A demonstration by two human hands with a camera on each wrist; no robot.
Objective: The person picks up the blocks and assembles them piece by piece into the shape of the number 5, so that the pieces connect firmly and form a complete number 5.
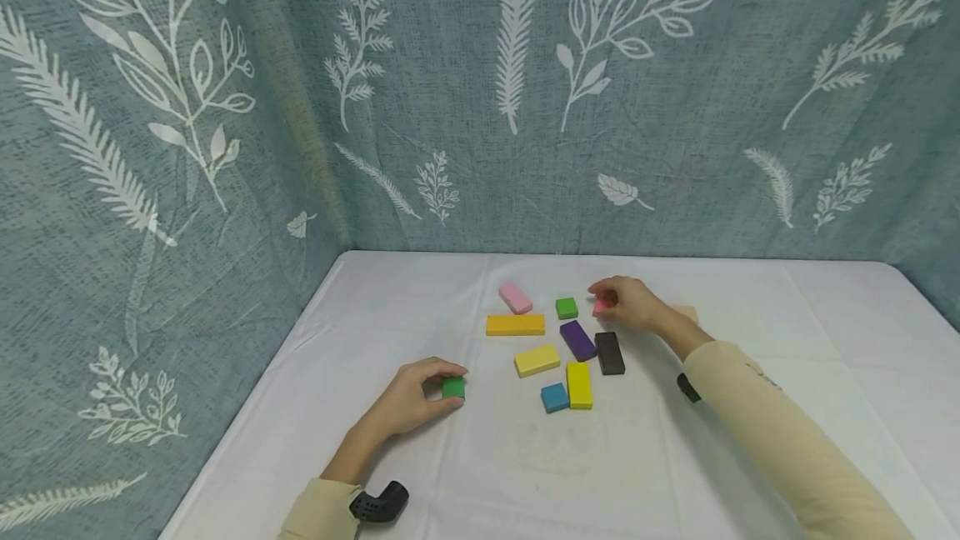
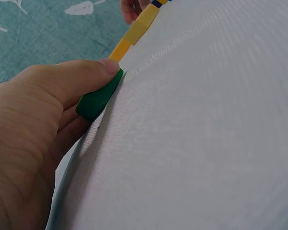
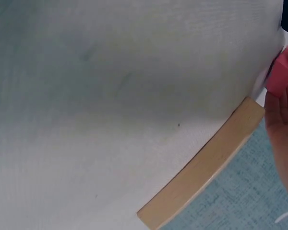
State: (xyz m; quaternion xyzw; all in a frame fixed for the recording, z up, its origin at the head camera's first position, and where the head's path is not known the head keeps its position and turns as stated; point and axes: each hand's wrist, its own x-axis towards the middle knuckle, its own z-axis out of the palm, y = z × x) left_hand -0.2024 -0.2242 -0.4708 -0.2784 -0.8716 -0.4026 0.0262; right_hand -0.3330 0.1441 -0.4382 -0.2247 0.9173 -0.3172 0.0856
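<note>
At the left of the group of blocks, my left hand [image 1: 412, 397] pinches a dark green block [image 1: 453, 387] between thumb and fingers, low at the white cloth. The left wrist view shows the same green block [image 2: 100, 98] under the thumb. Farther back on the right, my right hand [image 1: 630, 303] grips a pinkish-red block [image 1: 602, 305], partly hidden by the fingers; its side shows in the right wrist view as a red block [image 3: 279, 74]. A light green block [image 1: 566, 307] lies just left of that hand. A plain wooden block [image 1: 686, 313] is partly behind the right wrist.
Between the hands lie a pink block [image 1: 516, 297], an orange block [image 1: 515, 325], a purple block [image 1: 577, 341], a dark brown block [image 1: 610, 353], a pale yellow block [image 1: 537, 361], a bright yellow block [image 1: 579, 385] and a blue block [image 1: 555, 397]. A patterned curtain [image 1: 465, 90] hangs behind the table.
</note>
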